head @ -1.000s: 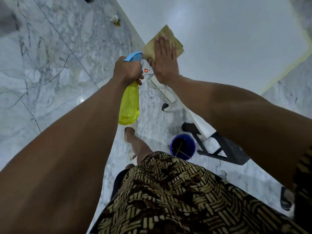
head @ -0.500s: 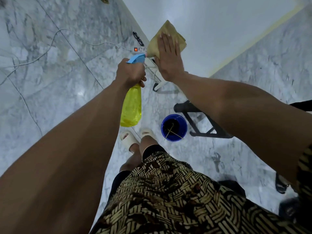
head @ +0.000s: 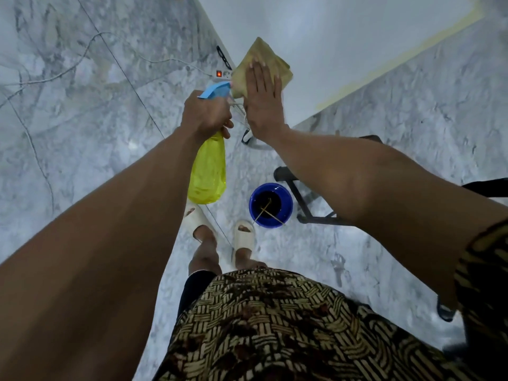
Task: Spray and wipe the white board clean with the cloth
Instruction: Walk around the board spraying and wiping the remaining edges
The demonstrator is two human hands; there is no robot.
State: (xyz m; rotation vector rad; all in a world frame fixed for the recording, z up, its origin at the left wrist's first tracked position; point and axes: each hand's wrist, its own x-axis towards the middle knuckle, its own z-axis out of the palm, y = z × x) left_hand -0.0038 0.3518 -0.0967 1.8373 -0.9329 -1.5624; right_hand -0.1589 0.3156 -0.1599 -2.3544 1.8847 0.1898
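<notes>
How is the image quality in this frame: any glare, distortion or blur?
Head view: wide-angle bending stretches both forearms; soft glare patch on the white board above the cloth; right hand and spray bottle reasonably sharp; dim, bluish light overall.

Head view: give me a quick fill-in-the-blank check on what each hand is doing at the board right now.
1. The right hand presses the ____ flat against the white board.
2. The left hand has its grip closed on a spray bottle whose body is ____ in colour.
3. The bottle's spray head is ____ in colour.
4. On the floor by the feet stands a blue ____.

Missing words: cloth; yellow; blue; bucket
</notes>
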